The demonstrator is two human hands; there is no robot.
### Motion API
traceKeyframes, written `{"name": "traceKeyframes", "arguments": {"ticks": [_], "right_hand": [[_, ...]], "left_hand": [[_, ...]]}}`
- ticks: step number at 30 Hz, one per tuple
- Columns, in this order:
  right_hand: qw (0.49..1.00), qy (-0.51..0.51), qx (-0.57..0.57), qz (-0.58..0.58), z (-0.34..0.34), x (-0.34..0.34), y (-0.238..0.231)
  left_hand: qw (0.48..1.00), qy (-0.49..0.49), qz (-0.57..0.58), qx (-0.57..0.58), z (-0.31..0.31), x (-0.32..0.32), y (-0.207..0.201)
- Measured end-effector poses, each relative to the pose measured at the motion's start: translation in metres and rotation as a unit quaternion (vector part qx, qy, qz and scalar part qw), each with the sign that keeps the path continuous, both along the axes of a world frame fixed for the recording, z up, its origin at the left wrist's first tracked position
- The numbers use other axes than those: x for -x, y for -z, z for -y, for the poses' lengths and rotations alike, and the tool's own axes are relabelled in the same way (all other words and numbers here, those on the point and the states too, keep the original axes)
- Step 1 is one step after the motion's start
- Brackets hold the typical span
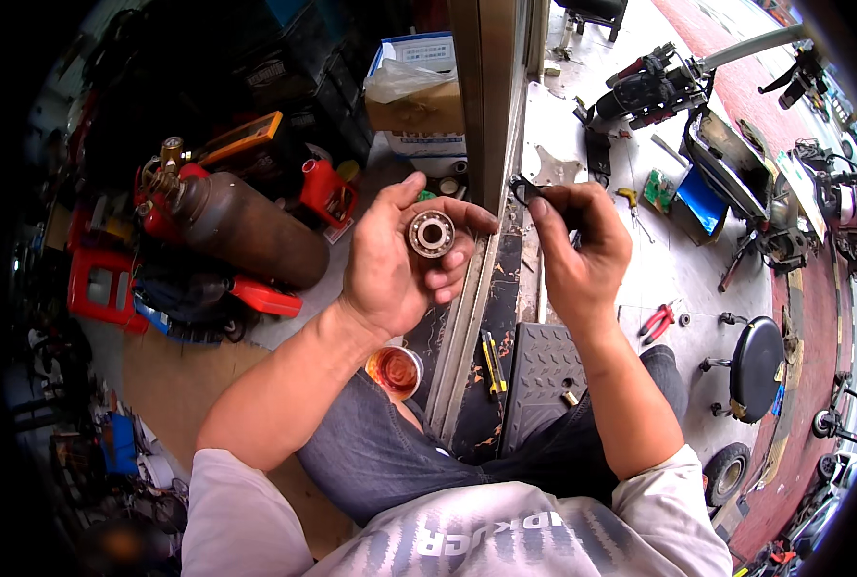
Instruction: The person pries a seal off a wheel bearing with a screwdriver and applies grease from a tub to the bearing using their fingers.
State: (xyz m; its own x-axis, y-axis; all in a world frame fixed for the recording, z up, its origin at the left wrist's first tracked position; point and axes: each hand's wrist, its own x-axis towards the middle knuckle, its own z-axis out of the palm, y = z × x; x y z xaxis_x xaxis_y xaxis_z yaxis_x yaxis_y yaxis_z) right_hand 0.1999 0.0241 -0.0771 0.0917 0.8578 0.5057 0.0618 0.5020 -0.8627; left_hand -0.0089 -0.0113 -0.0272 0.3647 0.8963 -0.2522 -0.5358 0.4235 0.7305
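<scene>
My left hand holds a round metal ball bearing between thumb and fingers, its open face toward me. My right hand is raised beside it, a short gap apart, pinching a small dark metal piece at the fingertips. Both forearms come up from the lower edge over my knees in dark trousers.
A metal door-frame rail runs down the middle. A rusty gas cylinder lies at left with red containers. An orange-filled cup and a treaded plate sit below. Red pliers, a black round stool and a scooter are at right.
</scene>
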Motion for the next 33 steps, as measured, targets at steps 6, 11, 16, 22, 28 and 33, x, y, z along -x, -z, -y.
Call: {"name": "traceKeyframes", "arguments": {"ticks": [6, 11, 16, 22, 28, 33], "right_hand": [[0.914, 0.005, 0.060, 0.402, -0.011, 0.001, 0.144], [0.798, -0.143, 0.020, 0.585, 0.022, 0.032, 0.252], [0.724, -0.202, 0.029, 0.659, 0.051, 0.043, 0.291], [0.712, -0.212, 0.074, 0.666, 0.063, 0.048, 0.289], [0.776, -0.170, 0.117, 0.596, 0.059, 0.064, 0.254], [0.850, -0.101, 0.135, 0.499, 0.047, 0.089, 0.216]], "left_hand": [[1.000, -0.017, -0.007, 0.005, 0.000, 0.003, -0.002], [0.994, -0.086, -0.053, 0.030, 0.009, 0.014, -0.008], [0.993, -0.090, -0.060, 0.045, 0.019, 0.031, -0.008], [0.994, -0.076, -0.050, 0.054, 0.020, 0.049, -0.004], [0.997, -0.055, -0.016, 0.044, 0.017, 0.057, 0.001], [0.999, -0.036, 0.012, 0.015, 0.015, 0.062, 0.004]]}}
